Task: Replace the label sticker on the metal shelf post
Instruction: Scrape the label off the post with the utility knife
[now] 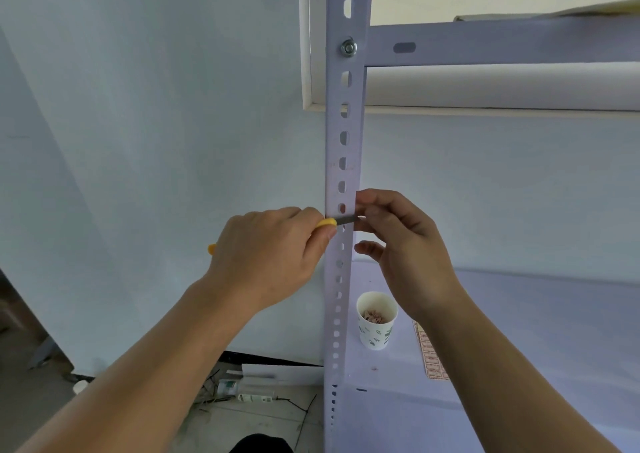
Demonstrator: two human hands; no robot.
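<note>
The metal shelf post runs upright through the centre of the frame, pale and pierced by a column of slots, with a bolt near the top where a horizontal shelf beam joins it toward the upper right; no label sticker can be made out on the post's face, only faint reddish marks around the slots at mid-height. The left hand, left of centre, is clenched around the yellow handle of a utility knife; its grey blade lies crosswise on the front of the post. The right hand, just right of the post, pinches at the blade's tip with thumb and forefinger, the other fingers curled loosely; whether anything is caught between them cannot be told. Lower right, on the shelf surface, a paper cup stands just beside the post with brownish scraps inside; near it, partly behind the right forearm, lies a sheet of red-bordered labels.
</note>
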